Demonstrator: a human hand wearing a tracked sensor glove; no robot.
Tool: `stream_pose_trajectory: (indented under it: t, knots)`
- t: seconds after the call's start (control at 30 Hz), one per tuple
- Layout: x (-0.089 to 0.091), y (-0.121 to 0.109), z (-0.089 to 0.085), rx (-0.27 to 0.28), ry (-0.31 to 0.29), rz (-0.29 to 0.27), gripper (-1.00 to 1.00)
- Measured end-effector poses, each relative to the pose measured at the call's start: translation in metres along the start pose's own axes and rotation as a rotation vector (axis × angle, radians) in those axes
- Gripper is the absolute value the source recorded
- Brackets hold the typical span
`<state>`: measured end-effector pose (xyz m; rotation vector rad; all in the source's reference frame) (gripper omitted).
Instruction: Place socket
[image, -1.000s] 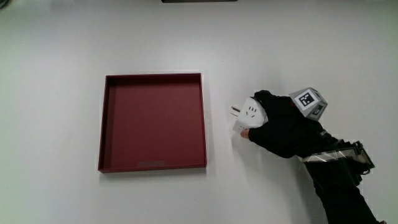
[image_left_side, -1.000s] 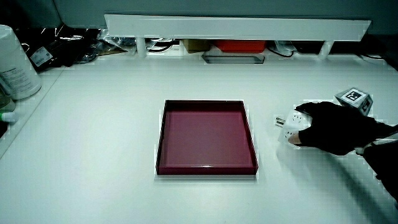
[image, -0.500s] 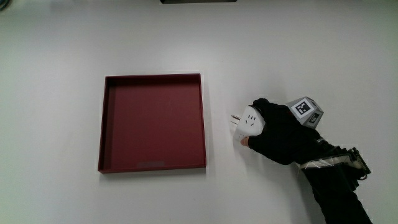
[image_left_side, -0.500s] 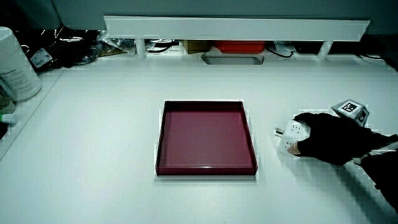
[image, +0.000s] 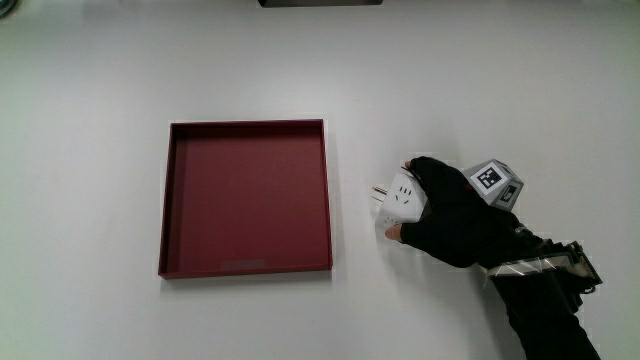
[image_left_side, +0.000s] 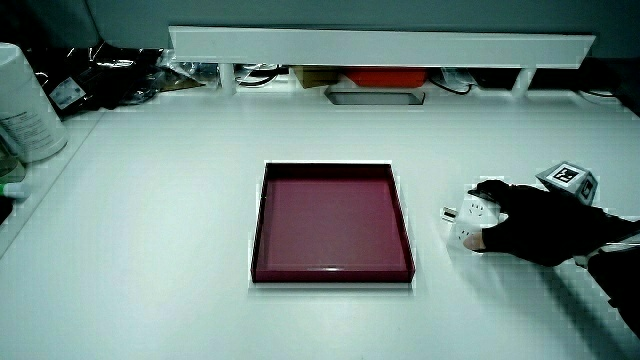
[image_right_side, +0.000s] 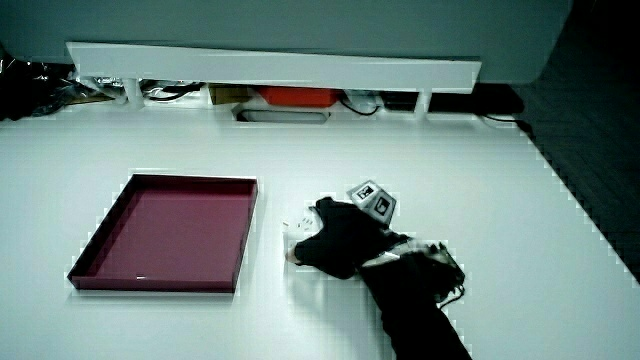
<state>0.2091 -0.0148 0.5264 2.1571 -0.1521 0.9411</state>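
A white socket adapter (image: 400, 196) with metal prongs lies on the white table beside the dark red tray (image: 170, 200). The gloved hand (image: 432, 205) is curled around the socket, prongs pointing toward the tray. In both side views the socket (image_left_side: 468, 215) (image_right_side: 297, 233) shows pale at the hand's (image_left_side: 510, 222) (image_right_side: 332, 238) fingertips, close to the tray (image_left_side: 405, 235) (image_right_side: 246, 235). The tray holds nothing.
A low white partition (image_left_side: 380, 45) with cables and a red box stands at the table's edge farthest from the person. A white bottle (image_left_side: 22, 100) stands near a corner of the table in a side view.
The hand has shifted slightly nearer to the person with the socket; its fingers stay wrapped on it. The tray has not moved.
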Motion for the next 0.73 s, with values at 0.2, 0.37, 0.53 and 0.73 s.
stream_pose_trajectory:
  t: [0.2, 0.37, 0.53, 0.73]
  knots:
    - [-0.022, -0.015, 0.018, 0.02, -0.091, 0.043, -0.81]
    - [-0.033, -0.026, 0.041, 0.002, -0.087, 0.169, -1.0]
    - [-0.068, -0.053, 0.064, 0.056, -0.268, 0.095, -1.0]
    - [-0.087, -0.073, 0.077, 0.09, -0.377, 0.04, -1.0]
